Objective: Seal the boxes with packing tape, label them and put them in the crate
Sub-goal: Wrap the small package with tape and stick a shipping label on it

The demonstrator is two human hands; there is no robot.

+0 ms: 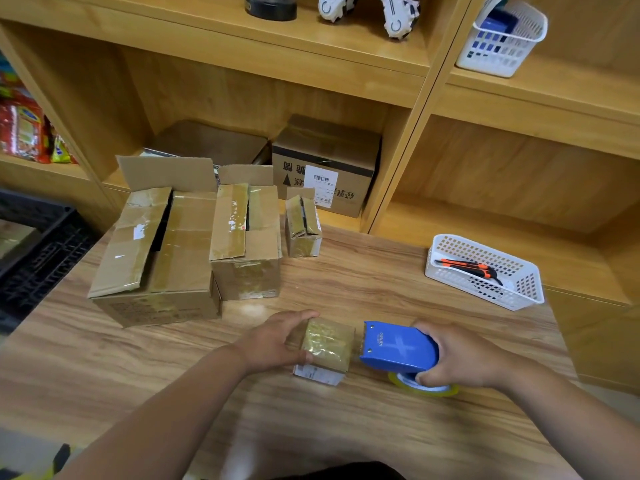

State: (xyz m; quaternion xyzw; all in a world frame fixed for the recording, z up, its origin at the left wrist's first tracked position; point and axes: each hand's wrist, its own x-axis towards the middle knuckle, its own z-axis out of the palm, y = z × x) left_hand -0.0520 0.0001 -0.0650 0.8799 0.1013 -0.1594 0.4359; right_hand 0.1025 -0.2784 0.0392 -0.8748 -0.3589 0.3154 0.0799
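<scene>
Looking down on a pale wood-grain table [346,431] set against wooden shelving.

Near the front edge, left hand [277,341] curled over a small brown cardboard box wrapped in glossy tape [327,342], thumb on the near side and fingers hooked over the far top edge, apparently pinning it against sliding. A white printed label [318,374] showing on the side of that box facing the camera.

Just to its right, right hand [460,358] wrapped round the rear of a blue plastic handheld tape dispenser [398,348], fingertips tucked into the core of its yellowish roll of packing tape [424,389]. Toothed cutter end aimed at the box and close beside it; touching or not, impossible to tell. Probably lined up for drawing tape straight across the top.

Further back on the left, three more brown cardboard boxes in a row: a large one [156,258], a medium one [246,237] and a narrow little one [303,225], all streaked with old tape, flaps open, likely awaiting sealing.

Beyond the table's left edge, a black slatted plastic crate [38,251], handy for finished boxes; contents hidden.

On the right, a white perforated plastic basket [519,292] holding an orange-and-black utility knife [467,266], kept within reach.
</scene>
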